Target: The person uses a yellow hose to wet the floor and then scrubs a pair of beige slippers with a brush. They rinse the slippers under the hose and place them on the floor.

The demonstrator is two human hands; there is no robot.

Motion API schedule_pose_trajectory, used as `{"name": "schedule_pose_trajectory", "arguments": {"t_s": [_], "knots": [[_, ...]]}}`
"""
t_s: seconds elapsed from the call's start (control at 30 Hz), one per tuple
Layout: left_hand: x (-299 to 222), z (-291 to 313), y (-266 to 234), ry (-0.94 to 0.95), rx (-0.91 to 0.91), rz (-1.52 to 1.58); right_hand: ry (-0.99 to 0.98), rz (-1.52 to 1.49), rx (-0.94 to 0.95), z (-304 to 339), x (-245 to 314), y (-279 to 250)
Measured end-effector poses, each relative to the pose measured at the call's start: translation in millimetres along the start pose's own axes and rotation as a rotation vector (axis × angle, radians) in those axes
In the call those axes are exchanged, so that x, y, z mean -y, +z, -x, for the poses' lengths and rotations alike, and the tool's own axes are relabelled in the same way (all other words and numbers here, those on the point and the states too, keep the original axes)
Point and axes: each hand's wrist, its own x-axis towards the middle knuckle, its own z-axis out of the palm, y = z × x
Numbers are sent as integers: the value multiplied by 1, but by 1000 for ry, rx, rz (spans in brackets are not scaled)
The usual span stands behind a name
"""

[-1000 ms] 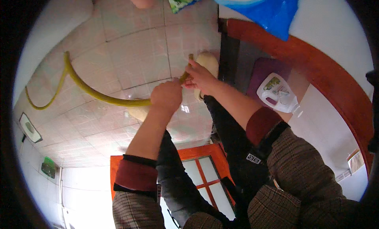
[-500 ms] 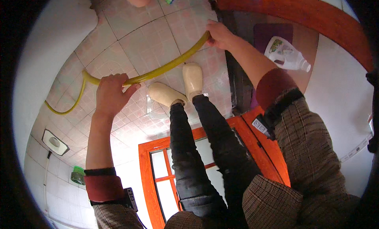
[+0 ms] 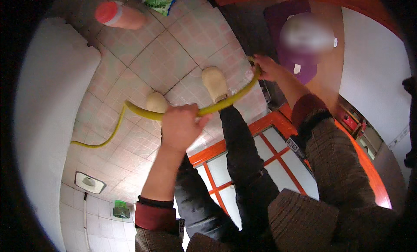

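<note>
Hose [image 3: 236,97] through left hand [image 3: 180,125]; in right hand [image 3: 266,69]

Left cuff: dark red [image 3: 155,217], well back from the left fingers [image 3: 187,108], with a black edge on the side nearest them
Right cuff: dark red too [image 3: 308,107], back from the right fingers [image 3: 258,63], with a black strap [image 3: 316,123] behind it
Sleeves: brown and checked, left sleeve [image 3: 152,242] and right sleeve [image 3: 339,165], farther from the fingers than the cuffs
Tag: white square marks on black [image 3: 293,143], by the right strap
Coat: its brown checked bottom [image 3: 304,217] is far behind the fingers
Trousers: black and creased [image 3: 236,152], behind the left fingers
Right shoe: cream, round toe [image 3: 213,82], between both hands' fingers
Left shoe: cream [image 3: 155,101], partly hidden, near the left fingers
</note>
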Motion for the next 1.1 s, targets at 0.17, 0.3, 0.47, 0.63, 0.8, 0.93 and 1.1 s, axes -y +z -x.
{"name": "schedule_pose_trajectory", "arguments": {"t_s": [0.17,0.3,0.47,0.63,0.8,0.93,1.1], "knots": [[-17,20,16,70,143,24,135,-240,-213,43,-70,-28],[-26,34,33,178,145,54,132,-333,-286,85,-134,-54],[-31,46,68,211,241,-52,143,-325,-279,94,-190,-67],[-38,44,81,193,278,-102,-87,-399,-398,90,-196,-72],[-55,32,96,185,313,-112,-69,-457,-525,96,-213,-80],[-65,24,116,239,339,-140,-31,-504,-521,102,-254,-96],[-64,19,120,227,477,-145,182,-391,-443,104,-288,-106]]}}
